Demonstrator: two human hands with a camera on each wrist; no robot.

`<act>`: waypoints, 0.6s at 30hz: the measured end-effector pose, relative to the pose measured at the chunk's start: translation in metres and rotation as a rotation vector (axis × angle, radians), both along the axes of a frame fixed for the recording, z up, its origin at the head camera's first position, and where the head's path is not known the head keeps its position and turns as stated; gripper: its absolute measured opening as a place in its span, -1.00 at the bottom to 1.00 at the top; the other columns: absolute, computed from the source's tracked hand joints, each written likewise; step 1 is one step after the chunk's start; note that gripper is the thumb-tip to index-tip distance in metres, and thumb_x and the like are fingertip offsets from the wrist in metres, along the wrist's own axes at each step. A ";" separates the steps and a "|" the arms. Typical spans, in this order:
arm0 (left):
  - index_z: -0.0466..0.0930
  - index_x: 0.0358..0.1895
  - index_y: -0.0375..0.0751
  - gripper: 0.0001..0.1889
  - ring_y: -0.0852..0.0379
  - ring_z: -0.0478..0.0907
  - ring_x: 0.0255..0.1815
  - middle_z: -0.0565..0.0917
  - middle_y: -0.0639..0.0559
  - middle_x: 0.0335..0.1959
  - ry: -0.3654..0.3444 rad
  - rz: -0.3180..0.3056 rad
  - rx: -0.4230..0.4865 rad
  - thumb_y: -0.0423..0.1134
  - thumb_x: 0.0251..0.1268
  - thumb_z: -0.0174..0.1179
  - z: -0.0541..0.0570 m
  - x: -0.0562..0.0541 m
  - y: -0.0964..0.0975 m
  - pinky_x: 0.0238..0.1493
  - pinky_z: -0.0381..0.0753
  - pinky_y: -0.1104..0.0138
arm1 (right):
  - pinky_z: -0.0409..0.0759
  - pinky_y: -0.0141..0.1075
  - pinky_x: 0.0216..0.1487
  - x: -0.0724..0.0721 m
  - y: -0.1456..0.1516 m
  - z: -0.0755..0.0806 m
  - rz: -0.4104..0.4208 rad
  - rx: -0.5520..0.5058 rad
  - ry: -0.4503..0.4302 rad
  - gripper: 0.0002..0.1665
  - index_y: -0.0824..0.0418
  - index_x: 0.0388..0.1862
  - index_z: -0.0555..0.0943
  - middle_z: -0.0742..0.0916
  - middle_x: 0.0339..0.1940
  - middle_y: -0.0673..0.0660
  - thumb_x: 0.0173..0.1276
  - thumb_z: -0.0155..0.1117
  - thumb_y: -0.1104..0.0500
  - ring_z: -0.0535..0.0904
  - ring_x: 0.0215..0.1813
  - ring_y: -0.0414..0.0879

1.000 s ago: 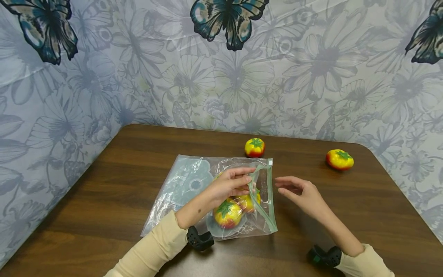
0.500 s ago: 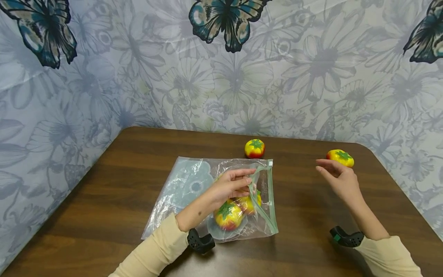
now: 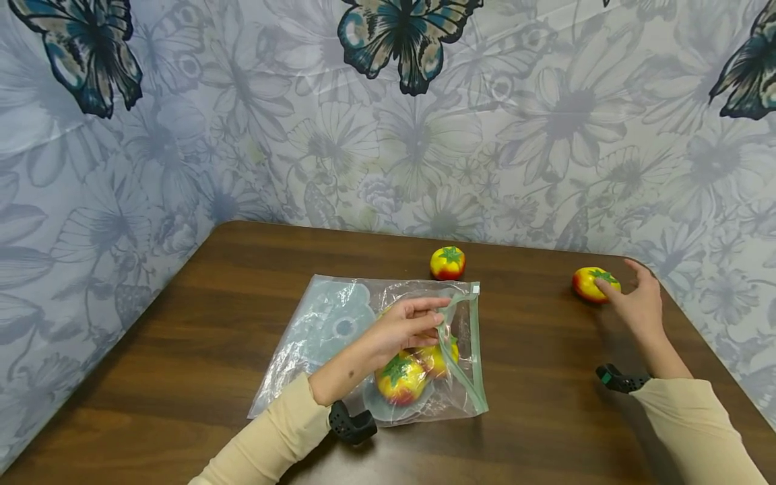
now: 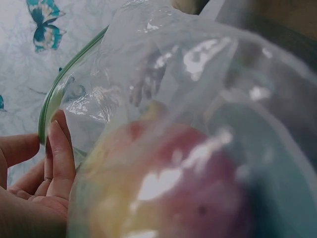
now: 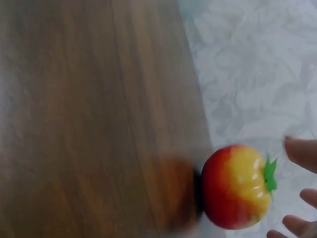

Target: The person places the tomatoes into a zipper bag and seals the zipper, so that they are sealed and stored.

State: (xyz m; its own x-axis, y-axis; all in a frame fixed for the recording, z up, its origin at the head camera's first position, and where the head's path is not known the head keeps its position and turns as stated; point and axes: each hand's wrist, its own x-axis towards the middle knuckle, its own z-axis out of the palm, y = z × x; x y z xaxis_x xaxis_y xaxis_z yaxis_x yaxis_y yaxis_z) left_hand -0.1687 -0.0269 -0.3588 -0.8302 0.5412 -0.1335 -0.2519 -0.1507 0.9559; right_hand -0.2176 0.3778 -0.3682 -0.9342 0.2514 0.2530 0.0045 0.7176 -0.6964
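My left hand pinches the green zip edge of a clear zip bag between thumb and fingers, and the bag's mouth gapes on the right. Inside the bag lie yellow-and-red toy fruits with green leafy tops. In the left wrist view one blurred fruit shows large through the plastic. At the table's right, my right hand is spread beside another such toy fruit, its thumb overlapping it in the head view. The right wrist view shows a gap between the fingertips and that fruit.
A further toy fruit stands behind the bag, near the back edge of the brown wooden table. A floral backdrop with butterfly shapes hangs behind the table. Black cameras are strapped to both wrists.
My right hand has moved right and away from the bag's mouth to the far right fruit, its fingers spreading. The left hand keeps its hold on the bag.
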 end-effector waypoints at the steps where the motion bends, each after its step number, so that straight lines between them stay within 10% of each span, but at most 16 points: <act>1: 0.39 0.26 -0.33 -0.58 0.19 0.52 -0.45 0.52 0.01 -0.37 0.001 0.003 0.002 -0.33 0.37 0.08 -0.001 0.000 0.000 -0.16 0.61 0.32 | 0.05 0.31 0.21 -0.002 0.002 -0.002 0.006 -0.003 -0.021 -0.11 0.50 0.41 -0.02 0.11 0.32 0.59 0.36 0.12 0.02 -0.01 0.31 0.47; 18: 0.40 0.25 -0.33 -0.59 0.20 0.51 -0.45 0.51 0.01 -0.35 -0.015 0.011 0.008 -0.35 0.36 0.08 0.003 0.000 0.000 -0.20 0.62 0.35 | 0.02 0.19 0.30 -0.015 0.002 -0.017 -0.007 -0.165 -0.214 0.03 0.57 0.38 -0.26 0.01 0.33 0.63 0.37 0.12 0.02 0.03 0.27 0.45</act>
